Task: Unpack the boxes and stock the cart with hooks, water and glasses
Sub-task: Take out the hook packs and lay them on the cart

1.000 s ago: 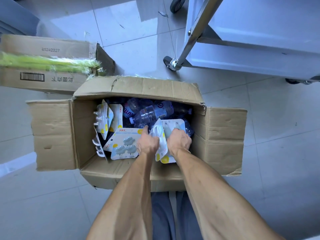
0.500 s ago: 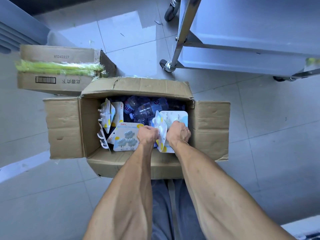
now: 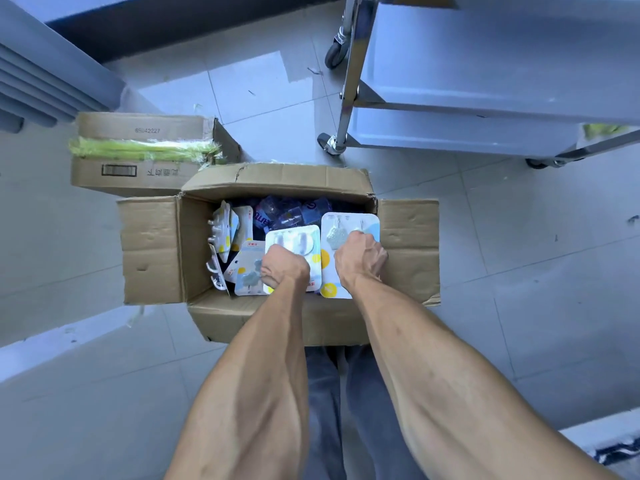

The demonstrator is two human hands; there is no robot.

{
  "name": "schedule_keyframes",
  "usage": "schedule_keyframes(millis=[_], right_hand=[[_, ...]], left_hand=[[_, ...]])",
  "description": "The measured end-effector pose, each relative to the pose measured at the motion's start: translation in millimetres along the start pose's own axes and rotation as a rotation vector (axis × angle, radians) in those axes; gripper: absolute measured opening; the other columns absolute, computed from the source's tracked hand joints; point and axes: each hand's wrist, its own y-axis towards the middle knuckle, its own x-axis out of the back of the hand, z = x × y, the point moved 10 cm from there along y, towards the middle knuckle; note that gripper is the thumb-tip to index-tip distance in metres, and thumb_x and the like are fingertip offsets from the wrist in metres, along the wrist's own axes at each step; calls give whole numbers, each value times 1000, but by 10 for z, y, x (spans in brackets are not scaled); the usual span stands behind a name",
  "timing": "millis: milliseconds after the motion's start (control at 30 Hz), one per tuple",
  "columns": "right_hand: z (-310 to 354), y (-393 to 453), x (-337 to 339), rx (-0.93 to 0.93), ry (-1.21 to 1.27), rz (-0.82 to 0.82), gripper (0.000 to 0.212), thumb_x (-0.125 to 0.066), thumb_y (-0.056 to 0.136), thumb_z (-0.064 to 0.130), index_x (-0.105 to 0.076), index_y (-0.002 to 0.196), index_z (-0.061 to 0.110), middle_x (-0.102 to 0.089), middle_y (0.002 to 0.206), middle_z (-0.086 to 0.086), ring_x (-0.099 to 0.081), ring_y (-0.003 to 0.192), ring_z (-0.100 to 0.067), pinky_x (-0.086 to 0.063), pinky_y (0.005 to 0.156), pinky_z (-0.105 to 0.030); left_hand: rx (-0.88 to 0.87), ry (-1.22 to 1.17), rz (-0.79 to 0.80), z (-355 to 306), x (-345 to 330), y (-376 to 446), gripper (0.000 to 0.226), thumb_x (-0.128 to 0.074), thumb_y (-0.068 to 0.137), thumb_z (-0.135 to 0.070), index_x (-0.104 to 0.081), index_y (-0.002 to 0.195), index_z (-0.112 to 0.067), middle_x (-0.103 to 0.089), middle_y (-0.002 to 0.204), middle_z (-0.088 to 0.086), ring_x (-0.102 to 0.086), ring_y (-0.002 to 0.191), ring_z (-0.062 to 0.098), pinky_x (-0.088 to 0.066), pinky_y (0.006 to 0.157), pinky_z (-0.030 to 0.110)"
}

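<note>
Each hand grips a hook pack: left hand (image 3: 284, 270), right hand (image 3: 360, 258) (side box (image 3: 138, 152) reads "…42227").

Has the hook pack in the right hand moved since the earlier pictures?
Yes. The hook pack in the right hand has turned flat and shifted toward the open box's right wall.

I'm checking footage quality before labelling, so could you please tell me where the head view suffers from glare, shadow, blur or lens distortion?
Head view: daylight glare washes out the floor tiles; wide-angle bending bows the cart frame and stretches the forearms; the bottles sit in deep shadow inside the open box, labels unreadable; the hook packs under the left hand and right hand are slightly soft, print illegible.
</note>
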Motion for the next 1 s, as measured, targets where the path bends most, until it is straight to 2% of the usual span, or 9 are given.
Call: schedule_keyframes(millis=[167,267,333,467,567,667,800,900,1000], right_hand=[[37,-249,841,-20,74,-77,24,-49,86,8,-68,101,11,-67,105,-11,-64,98,-31,-45,81,-34],[-12,-427,1468,-66,118,-132,23,-51,83,7,-69,97,11,-68,102,-11,-65,96,-31,-45,78,-32],[18,-573,1962,-68,143,-157,21,-54,81,8,-69,94,11,-69,98,-10,-66,92,-29,-45,76,-30],[-103,-898,2729,-90,169,-184,22,-52,82,9,-69,96,12,-68,99,-8,-66,93,-28,-39,71,-28],[-260,-1077,3386,-87,184,-234,24,-50,82,11,-69,97,15,-67,100,-6,-66,94,-27,-38,70,-28],[-471,-1134,3942,-87,167,-239,23,-51,84,15,-67,100,15,-67,104,-6,-66,97,-28,-40,70,-28],[-872,-1110,4570,-103,186,-263,27,-50,86,13,-66,107,16,-65,112,-7,-65,103,-28,-48,78,-31],[-1261,-961,4894,-100,216,-262,30,-46,89,10,-65,111,16,-64,115,-7,-64,105,-28,-50,82,-35],[-1738,-707,5222,-92,222,-269,33,-42,90,10,-65,113,15,-65,116,-7,-63,106,-28,-50,85,-34]], left_hand=[[-240,55,-58,-515,743,-561,14,-56,89,-4,-66,100,-2,-68,102,18,-66,97,33,-52,78,36],[-379,64,-95,-857,1238,-966,9,-57,88,-5,-65,88,-5,-69,98,19,-66,96,36,-53,75,36],[-444,71,-116,-1105,1615,-1242,11,-56,89,-7,-59,79,-10,-68,96,16,-65,94,35,-52,76,36],[-551,84,-147,-1448,2110,-1766,10,-59,90,-12,-61,81,-10,-68,90,11,-66,89,30,-52,74,36],[-643,110,-168,-1760,2421,-2256,8,-59,90,-16,-58,83,-13,-67,94,10,-66,92,30,-49,72,34],[-701,113,-160,-2068,2511,-2711,7,-57,89,-17,-59,85,-12,-66,99,12,-65,93,32,-44,69,33],[-734,103,-152,-2533,2463,-3342,11,-57,88,-16,-62,96,-10,-66,105,12,-63,100,32,-46,76,33],[-765,135,-144,-2922,2292,-3778,6,-54,87,-15,-59,91,-14,-66,105,11,-63,102,32,-47,83,35],[-746,141,-136,-3326,2048,-4158,5,-54,89,-17,-57,92,-14,-65,107,9,-62,105,29,-44,80,33]])
